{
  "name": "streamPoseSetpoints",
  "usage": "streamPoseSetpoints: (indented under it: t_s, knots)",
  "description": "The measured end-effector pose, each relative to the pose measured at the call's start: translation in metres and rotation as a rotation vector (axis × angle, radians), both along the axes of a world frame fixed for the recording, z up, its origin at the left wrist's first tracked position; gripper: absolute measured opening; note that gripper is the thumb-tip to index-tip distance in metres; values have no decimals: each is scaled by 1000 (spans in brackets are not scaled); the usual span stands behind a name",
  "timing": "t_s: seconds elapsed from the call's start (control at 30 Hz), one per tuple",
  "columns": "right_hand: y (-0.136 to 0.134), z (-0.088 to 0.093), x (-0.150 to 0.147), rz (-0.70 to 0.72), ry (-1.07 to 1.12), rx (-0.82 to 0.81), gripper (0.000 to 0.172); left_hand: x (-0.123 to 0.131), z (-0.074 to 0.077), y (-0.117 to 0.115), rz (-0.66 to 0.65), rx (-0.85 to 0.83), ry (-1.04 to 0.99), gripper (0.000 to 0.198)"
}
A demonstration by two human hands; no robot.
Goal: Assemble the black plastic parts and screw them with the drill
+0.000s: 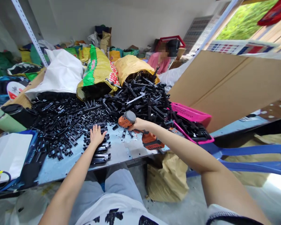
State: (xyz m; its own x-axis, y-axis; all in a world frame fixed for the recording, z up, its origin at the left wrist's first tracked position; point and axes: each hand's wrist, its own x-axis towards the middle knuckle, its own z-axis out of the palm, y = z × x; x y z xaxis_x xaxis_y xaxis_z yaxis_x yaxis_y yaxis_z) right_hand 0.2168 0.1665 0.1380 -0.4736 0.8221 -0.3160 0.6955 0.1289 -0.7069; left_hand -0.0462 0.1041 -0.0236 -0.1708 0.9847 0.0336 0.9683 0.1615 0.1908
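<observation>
My right hand (137, 124) grips an orange and grey cordless drill (127, 119) above the table's front part; its orange battery (151, 140) shows below the wrist. My left hand (97, 135) lies palm down, fingers spread, on a row of black plastic parts (101, 157) lined up near the table edge. Behind both hands spread heaps of loose black parts (61, 125), and small screw-like pieces (97, 114) lie among them. A larger pile of long black pieces (142, 97) rises behind the drill. The drill's tip is hidden from view.
A white sack (61, 70), a yellow-green sack (97, 72) and an orange sack (131, 65) spill parts at the back. Right of the pile sits a pink basket (192, 114) beside a large cardboard sheet (231, 84). A blue plastic chair (255, 151) stands right. Behind, a person in pink (160, 61).
</observation>
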Motion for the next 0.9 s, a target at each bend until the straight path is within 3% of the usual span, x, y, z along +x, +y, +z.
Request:
streamPoseSetpoints:
  t_s: [0.13,0.3,0.5,0.7,0.9]
  knots:
    - [21,12,-62,123,-13,49,39,4,-2,1,-27,38,-18,78]
    - [47,28,-152,326,-213,-5,26,4,-7,4,-54,24,-74,80]
    - [64,31,-239,482,-453,5,27,4,-13,4,-60,56,-117,80]
    - [75,27,-269,599,-503,143,28,6,-18,3,-50,89,-161,79]
    - [41,43,-259,714,-648,199,16,5,-14,1,-39,72,-165,82]
